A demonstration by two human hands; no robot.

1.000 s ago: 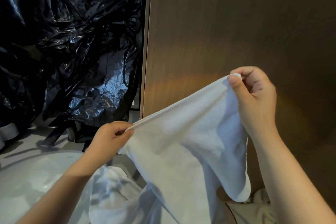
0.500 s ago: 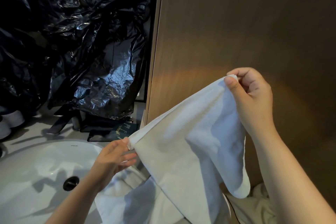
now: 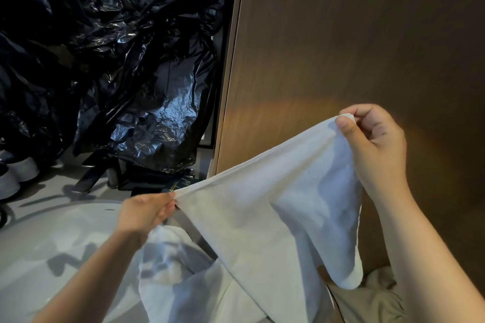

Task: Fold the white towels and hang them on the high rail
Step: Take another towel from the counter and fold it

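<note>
- R hand (image 3: 378,147) pinches towel (image 3: 275,212) corner, up by the wood panel (image 3: 354,47).
- L hand (image 3: 145,211) pinches the lower edge, over the sink (image 3: 34,238).
- Risk: thin pinches slip, towel drops into sink; rail not in view.

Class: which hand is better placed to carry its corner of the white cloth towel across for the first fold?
Probably the right hand: it pinches the white cloth towel high with free space, while the left hand pinches low by the white sink.
</note>
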